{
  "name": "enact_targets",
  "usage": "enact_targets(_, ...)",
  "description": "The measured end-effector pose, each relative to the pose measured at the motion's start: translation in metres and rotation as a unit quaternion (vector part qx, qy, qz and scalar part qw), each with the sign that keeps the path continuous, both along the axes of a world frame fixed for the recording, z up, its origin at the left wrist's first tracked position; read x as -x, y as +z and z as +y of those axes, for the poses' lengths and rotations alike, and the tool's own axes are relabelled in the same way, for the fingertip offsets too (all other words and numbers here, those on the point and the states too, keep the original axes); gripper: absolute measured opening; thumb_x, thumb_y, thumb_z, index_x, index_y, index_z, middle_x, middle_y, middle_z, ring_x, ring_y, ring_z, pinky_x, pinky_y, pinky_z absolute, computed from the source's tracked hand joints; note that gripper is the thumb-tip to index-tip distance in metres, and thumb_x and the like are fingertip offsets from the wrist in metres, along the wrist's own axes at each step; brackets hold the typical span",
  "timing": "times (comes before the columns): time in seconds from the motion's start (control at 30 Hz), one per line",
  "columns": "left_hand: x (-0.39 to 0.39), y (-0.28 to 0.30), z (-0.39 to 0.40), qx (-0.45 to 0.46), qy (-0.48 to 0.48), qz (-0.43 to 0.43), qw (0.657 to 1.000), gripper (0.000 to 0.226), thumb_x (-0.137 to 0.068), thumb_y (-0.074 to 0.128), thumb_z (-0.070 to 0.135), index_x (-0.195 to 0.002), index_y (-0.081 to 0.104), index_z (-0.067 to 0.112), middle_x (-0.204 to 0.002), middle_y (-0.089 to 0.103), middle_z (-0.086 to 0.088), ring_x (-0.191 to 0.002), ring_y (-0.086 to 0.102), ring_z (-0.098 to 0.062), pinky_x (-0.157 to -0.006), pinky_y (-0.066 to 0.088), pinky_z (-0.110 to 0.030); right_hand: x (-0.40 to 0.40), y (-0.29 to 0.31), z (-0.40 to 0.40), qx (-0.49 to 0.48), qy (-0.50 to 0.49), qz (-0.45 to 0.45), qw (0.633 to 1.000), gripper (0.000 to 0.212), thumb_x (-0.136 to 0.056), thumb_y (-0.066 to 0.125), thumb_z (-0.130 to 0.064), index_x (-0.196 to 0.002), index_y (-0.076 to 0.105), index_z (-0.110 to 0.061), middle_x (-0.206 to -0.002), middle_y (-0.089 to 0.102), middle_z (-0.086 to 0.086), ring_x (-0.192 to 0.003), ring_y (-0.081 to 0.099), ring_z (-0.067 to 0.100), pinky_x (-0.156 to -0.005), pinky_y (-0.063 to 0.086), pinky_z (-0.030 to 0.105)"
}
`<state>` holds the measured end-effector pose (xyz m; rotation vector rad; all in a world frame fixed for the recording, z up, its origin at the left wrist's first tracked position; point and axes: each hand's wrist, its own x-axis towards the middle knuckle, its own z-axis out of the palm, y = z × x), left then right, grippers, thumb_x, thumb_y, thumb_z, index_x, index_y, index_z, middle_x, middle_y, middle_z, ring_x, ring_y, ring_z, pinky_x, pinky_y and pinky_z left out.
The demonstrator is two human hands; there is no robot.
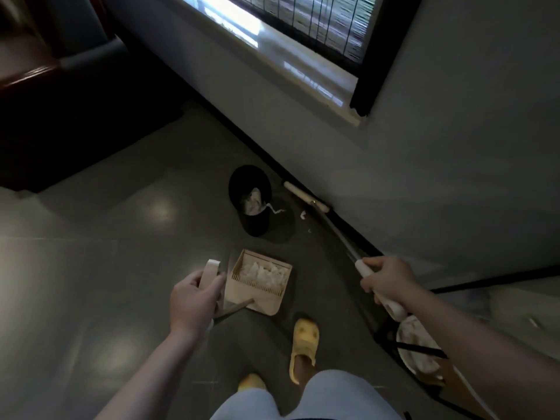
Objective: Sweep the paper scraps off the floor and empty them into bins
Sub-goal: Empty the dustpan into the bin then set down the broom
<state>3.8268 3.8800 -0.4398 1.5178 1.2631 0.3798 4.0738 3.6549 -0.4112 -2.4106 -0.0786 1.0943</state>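
Paper scraps (264, 273) heaped in the dustpan (260, 283) on the floor, not tipped out yet. A few bits (302, 215) left by the wall, next to the broom head (306, 196). Black bin (249, 201) already part full of paper. Left hand (194, 301) wrapped round the dustpan handle (212, 272). Right hand (386, 281) wrapped round the broom pole (339, 234). Probably most of the way done.

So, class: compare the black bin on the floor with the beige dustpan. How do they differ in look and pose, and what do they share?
The round black bin is dark, while the square beige dustpan is pale. The bin stands by itself near the wall; the dustpan is gripped by its long handle in the left hand. The bin lies farther from the person than the dustpan. Both contain white paper scraps.
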Motion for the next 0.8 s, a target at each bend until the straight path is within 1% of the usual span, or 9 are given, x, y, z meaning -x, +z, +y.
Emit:
enact_targets(0.07, -0.002, -0.003, 0.001, 0.001, 0.005, 0.014, 1.0, 0.023, -0.085, 0.073, 0.012, -0.065, 0.066, 0.006, -0.048, 0.056, -0.003, -0.043, 0.05, -0.019, -0.051, 0.043, -0.034, -0.017, -0.009, 0.014, 0.008, -0.007, 0.006, 1.0, 0.064, -0.074, 0.072, -0.003, -0.134, 0.058, -0.021, -0.11, 0.065, 0.007, -0.053, 0.065, 0.02, -0.042, 0.047, 0.022)
enact_targets(0.13, -0.004, -0.005, 0.004, -0.003, -0.005, 0.03, 1.0, 0.023, -0.079, 0.072, 0.025, -0.066, 0.066, 0.008, -0.047, 0.056, -0.001, -0.042, 0.051, -0.019, -0.051, 0.045, -0.036, -0.026, -0.019, 0.026, 0.007, -0.015, 0.023, 1.0, 0.062, -0.075, 0.071, -0.001, -0.133, 0.059, -0.019, -0.114, 0.064, 0.01, -0.054, 0.065, 0.022, -0.042, 0.046, 0.021)
enact_targets(0.2, -0.006, -0.005, 0.009, -0.009, -0.021, 0.05, 0.998, 0.028, -0.068, 0.068, 0.041, -0.066, 0.068, 0.013, -0.049, 0.059, -0.001, -0.044, 0.053, -0.02, -0.051, 0.047, -0.037, -0.029, -0.027, 0.035, 0.008, -0.019, 0.039, 0.999, 0.056, -0.075, 0.07, 0.0, -0.128, 0.062, -0.016, -0.102, 0.064, 0.008, -0.054, 0.065, 0.023, -0.044, 0.048, 0.023)
enact_targets(0.27, -0.008, -0.005, 0.013, -0.01, -0.042, 0.068, 0.997, 0.03, -0.065, 0.067, 0.048, -0.068, 0.069, 0.018, -0.05, 0.06, 0.0, -0.045, 0.054, -0.021, -0.052, 0.049, -0.037, -0.028, -0.036, 0.038, 0.011, -0.02, 0.061, 0.998, 0.052, -0.075, 0.069, 0.003, -0.124, 0.065, -0.014, -0.096, 0.064, 0.008, -0.053, 0.063, 0.023, -0.044, 0.048, 0.024)
enact_targets(0.37, -0.008, -0.006, 0.019, -0.029, -0.067, 0.107, 0.992, 0.025, -0.066, 0.066, 0.048, -0.07, 0.071, 0.024, -0.051, 0.063, 0.003, -0.048, 0.059, -0.023, -0.055, 0.054, -0.044, -0.017, -0.045, 0.031, 0.022, 0.001, 0.09, 0.996, 0.055, -0.074, 0.067, 0.004, -0.124, 0.065, -0.017, -0.104, 0.066, 0.01, -0.052, 0.061, 0.021, -0.041, 0.045, 0.021)
enact_targets(0.47, -0.001, -0.006, 0.021, -0.035, -0.07, 0.133, 0.988, 0.028, -0.064, 0.063, 0.054, -0.074, 0.071, 0.029, -0.052, 0.064, 0.003, -0.051, 0.061, -0.026, -0.056, 0.054, -0.048, -0.002, -0.045, 0.014, 0.024, 0.03, 0.108, 0.993, 0.059, -0.073, 0.067, 0.003, -0.128, 0.063, -0.02, -0.108, 0.066, 0.008, -0.061, 0.062, 0.022, -0.045, 0.046, 0.024)
enact_targets(0.63, 0.007, -0.01, 0.021, -0.047, -0.063, 0.14, 0.987, 0.027, -0.067, 0.065, 0.047, -0.067, 0.068, 0.02, -0.049, 0.061, 0.001, -0.049, 0.06, -0.028, -0.056, 0.053, -0.048, -0.005, -0.028, -0.029, 0.012, -0.026, 0.083, 0.996, 0.059, -0.071, 0.068, 0.009, -0.124, 0.066, -0.017, -0.088, 0.068, 0.009, -0.042, 0.058, 0.025, -0.042, 0.046, 0.027)
enact_targets(0.7, 0.01, -0.011, 0.021, -0.049, -0.058, 0.146, 0.986, 0.026, -0.067, 0.065, 0.046, -0.067, 0.069, 0.02, -0.049, 0.062, 0.001, -0.05, 0.06, -0.028, -0.055, 0.053, -0.047, -0.008, -0.022, -0.04, 0.017, -0.014, 0.066, 0.998, 0.06, -0.071, 0.069, 0.008, -0.124, 0.065, -0.018, -0.092, 0.068, 0.007, -0.043, 0.059, 0.026, -0.043, 0.048, 0.028)
enact_targets(0.8, 0.012, -0.015, 0.023, -0.055, -0.052, 0.157, 0.985, 0.022, -0.068, 0.068, 0.042, -0.068, 0.069, 0.02, -0.05, 0.063, 0.0, -0.05, 0.062, -0.027, -0.055, 0.054, -0.046, -0.018, -0.023, -0.034, 0.031, 0.013, 0.033, 0.999, 0.06, -0.07, 0.07, 0.003, -0.126, 0.064, -0.019, -0.101, 0.068, 0.007, -0.04, 0.06, 0.023, -0.042, 0.047, 0.026)
